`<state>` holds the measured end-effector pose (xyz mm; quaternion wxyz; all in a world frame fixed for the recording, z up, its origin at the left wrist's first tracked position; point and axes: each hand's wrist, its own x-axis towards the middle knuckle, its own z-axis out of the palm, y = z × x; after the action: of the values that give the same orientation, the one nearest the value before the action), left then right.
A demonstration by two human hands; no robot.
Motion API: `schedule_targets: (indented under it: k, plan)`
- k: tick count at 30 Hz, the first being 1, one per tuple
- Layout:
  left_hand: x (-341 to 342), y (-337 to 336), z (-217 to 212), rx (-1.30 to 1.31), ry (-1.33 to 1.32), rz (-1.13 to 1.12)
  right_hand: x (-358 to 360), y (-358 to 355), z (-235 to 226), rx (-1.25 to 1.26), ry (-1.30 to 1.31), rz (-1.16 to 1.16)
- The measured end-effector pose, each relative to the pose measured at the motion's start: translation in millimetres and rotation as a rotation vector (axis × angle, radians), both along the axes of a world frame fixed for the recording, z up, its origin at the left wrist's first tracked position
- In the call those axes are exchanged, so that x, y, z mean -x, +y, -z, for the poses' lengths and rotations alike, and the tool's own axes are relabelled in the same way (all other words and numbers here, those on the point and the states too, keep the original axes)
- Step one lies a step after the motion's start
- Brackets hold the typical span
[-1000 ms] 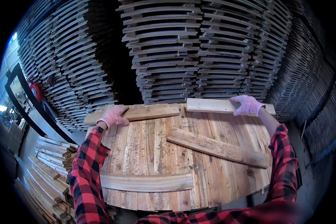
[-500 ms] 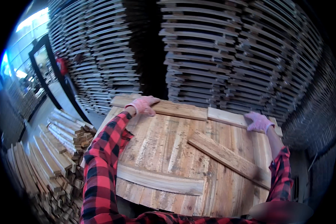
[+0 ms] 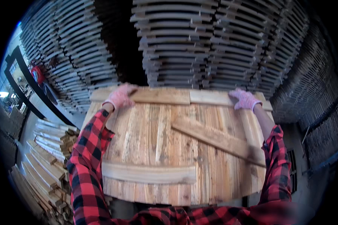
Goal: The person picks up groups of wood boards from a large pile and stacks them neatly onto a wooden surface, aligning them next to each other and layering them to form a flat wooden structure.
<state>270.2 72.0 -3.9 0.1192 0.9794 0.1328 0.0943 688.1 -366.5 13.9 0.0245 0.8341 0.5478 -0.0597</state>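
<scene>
Our left hand (image 3: 121, 96) lies across the brown board (image 3: 161, 96), and our right hand (image 3: 245, 99) across the pale board (image 3: 210, 97). Both boards lie along the far edge of the bench (image 3: 139, 142) and seem to meet end to end. Each hand reaches over its board with the thumb toward us; blur hides whether the grip is closed, so we cannot tell.

We judge these boards stiff, moderately light and hardly fragile, with rough faces that should give gloves good purchase. Holding across the width, thumb on the near edge, looks surest.

Bare planks leave sliding room toward us, though the slanted board (image 3: 214, 138) crosses the right half and the near board (image 3: 148, 172) lies at front left. Beyond the far edge rise slat stacks (image 3: 176, 48).
</scene>
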Motion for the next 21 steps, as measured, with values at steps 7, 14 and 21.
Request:
schedule_targets:
  k: [7,14,21]
  plan:
    - [96,-156,-42,0.244,0.195,0.031,188,-33,1,-0.176,0.114,-0.021]
    - [197,-247,-16,-0.011,0.134,0.084,243,-71,11,-0.298,0.058,0.022]
    - [238,-242,-22,0.097,0.119,-0.029,259,-169,-74,-0.324,0.308,-0.01]
